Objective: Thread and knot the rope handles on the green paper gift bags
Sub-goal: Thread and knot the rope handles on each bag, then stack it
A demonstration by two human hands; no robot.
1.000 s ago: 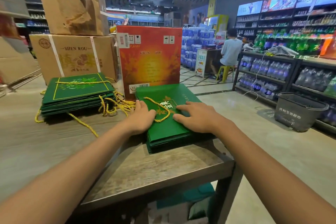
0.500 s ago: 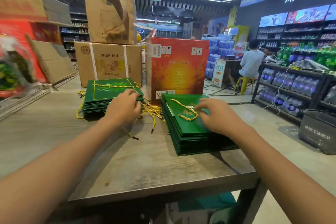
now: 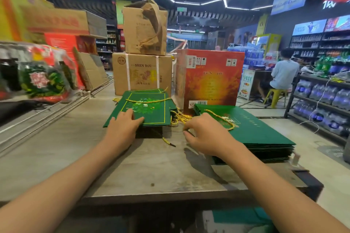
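**Q:** In the head view, where did the task's things lie?

**A:** Two stacks of flattened green paper gift bags sat on the grey table (image 3: pixel 151 172). The left stack (image 3: pixel 147 111) lay at about 11 o'clock from the table's middle, the right stack (image 3: pixel 255 130) at about 2 o'clock. A heap of loose gold rope handles (image 3: pixel 180 117) lay between them.

**Q:** And the hands?

**A:** The left hand (image 3: pixel 123 128) rested on the near corner of the left stack's top bag, fingers spread nearly flat, thumb at the bag's edge. The right hand (image 3: pixel 204 132) hovered beside the rope heap, fingers curled narrowly; whether they pinched a cord could not be told.

**Q:** How far along was the work?

**A:** Each top bag carried a gold cord across its face, so some bags appeared roped. Judged from the unused heap and a stray rope end (image 3: pixel 168 142) at 12 o'clock, many remained. How many bags in each stack were done could not be told.
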